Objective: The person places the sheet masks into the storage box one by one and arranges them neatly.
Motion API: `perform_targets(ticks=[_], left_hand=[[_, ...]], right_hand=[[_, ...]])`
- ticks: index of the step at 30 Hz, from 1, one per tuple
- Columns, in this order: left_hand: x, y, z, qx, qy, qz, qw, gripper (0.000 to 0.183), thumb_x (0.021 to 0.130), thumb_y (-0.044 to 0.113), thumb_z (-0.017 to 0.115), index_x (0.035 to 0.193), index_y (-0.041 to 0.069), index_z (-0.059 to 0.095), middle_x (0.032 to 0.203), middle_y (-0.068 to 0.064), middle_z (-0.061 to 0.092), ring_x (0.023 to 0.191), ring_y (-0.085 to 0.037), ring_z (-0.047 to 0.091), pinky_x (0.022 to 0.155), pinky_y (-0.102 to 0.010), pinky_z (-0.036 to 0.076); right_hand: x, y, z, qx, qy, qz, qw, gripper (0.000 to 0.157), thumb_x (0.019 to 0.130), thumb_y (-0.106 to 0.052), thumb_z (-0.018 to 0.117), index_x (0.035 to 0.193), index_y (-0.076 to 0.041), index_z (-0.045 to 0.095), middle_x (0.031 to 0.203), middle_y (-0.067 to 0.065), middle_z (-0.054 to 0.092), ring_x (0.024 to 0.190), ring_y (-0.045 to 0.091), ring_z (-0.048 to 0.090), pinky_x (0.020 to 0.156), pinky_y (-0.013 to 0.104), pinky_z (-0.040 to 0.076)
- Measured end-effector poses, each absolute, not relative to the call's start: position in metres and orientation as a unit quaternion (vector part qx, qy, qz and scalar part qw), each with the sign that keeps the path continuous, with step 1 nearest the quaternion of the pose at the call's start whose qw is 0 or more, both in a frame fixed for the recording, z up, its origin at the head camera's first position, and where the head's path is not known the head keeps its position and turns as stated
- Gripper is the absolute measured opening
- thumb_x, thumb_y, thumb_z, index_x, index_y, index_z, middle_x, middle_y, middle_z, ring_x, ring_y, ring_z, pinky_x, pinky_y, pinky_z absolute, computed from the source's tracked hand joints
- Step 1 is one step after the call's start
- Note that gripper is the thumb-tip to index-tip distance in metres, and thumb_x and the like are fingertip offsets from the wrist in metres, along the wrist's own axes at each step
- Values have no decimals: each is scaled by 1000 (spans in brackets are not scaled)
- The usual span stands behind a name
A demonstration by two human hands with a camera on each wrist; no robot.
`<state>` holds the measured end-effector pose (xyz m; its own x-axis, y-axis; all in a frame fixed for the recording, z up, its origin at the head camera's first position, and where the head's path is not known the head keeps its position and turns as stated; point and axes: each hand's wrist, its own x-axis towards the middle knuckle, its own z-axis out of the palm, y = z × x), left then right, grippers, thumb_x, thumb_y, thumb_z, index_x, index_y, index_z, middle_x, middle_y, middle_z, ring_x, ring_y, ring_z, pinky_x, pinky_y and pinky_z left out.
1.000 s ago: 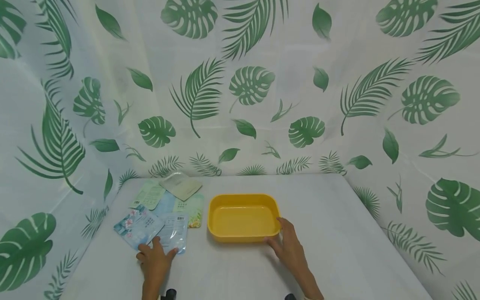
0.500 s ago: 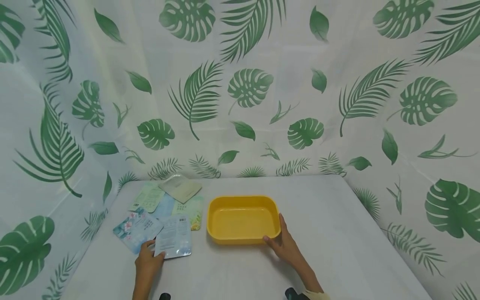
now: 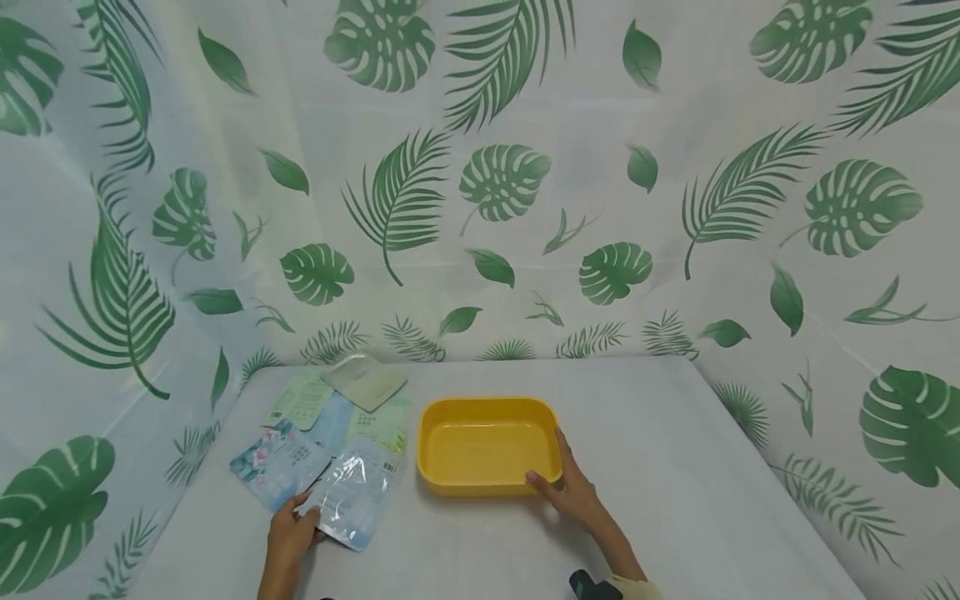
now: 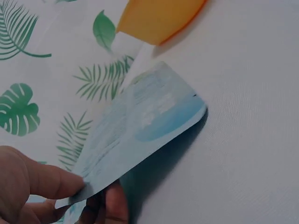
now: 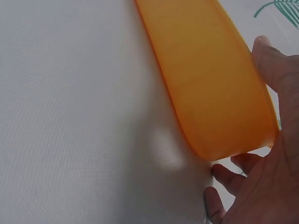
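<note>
My left hand (image 3: pixel 288 533) pinches a flat, shiny light-blue sachet (image 3: pixel 358 492) by its lower left corner. In the left wrist view the thumb presses on top of the sachet (image 4: pixel 140 121) and fingers curl beneath, with its far end tilted up over a shadow on the table. On the right, my right hand (image 3: pixel 576 493) holds the near right corner of an empty yellow plastic tray (image 3: pixel 487 487). Its thumb lies at the front rim and its fingers at the right side. The right wrist view shows the hand (image 5: pixel 266 172) curled round the end of the tray (image 5: pixel 210 93).
A blue floral sachet (image 3: pixel 277 462) lies left of the held one. Behind are a pale green sachet (image 3: pixel 297 400), a yellow-green one (image 3: pixel 382 423) and a beige one with a clear end (image 3: pixel 367 383). A leaf-print curtain (image 3: pixel 495 208) encloses the white table (image 3: pixel 637 417).
My left hand has taken hold of the light-blue sachet by a corner, turned it and drawn it a little toward me. The right hand has stayed at the tray's corner.
</note>
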<state>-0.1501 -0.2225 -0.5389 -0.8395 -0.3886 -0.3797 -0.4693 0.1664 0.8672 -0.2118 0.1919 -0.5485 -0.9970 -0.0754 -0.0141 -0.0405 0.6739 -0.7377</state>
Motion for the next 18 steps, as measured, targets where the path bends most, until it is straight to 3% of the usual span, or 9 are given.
perform_targets(ticks=[4, 8, 12, 18], left_hand=[[-148, -222, -542, -300, 743, 598, 28, 54, 95, 11, 49, 140, -14, 34, 86, -10, 60, 62, -9, 58, 60, -24, 49], [-152, -220, -540, -305, 721, 622, 16, 64, 90, 12, 63, 141, -11, 32, 111, -25, 60, 73, -11, 61, 66, -23, 49], [-157, -215, -538, -301, 695, 653, -5, 80, 81, 2, 73, 145, -8, 27, 137, -36, 46, 88, -15, 62, 68, -21, 50], [-157, -207, -536, -304, 674, 670, -68, 66, 88, 1, 66, 142, -11, 31, 132, -37, 48, 75, 0, 60, 66, -18, 53]], right_hand=[[-209, 193, -549, -21, 919, -392, 35, 98, 88, -54, 61, 157, -15, 4, 159, 25, 21, 136, 54, 35, 101, 74, 30], [-209, 192, -549, -17, 917, -397, 32, 99, 88, -54, 61, 158, -17, 2, 159, 24, 21, 135, 54, 36, 100, 75, 29], [-210, 191, -549, -10, 915, -403, 32, 100, 87, -55, 63, 158, -18, 2, 158, 25, 22, 135, 54, 36, 101, 74, 30], [-211, 191, -551, 6, 913, -405, 41, 100, 86, -58, 62, 158, -22, 2, 158, 25, 23, 134, 53, 38, 101, 70, 35]])
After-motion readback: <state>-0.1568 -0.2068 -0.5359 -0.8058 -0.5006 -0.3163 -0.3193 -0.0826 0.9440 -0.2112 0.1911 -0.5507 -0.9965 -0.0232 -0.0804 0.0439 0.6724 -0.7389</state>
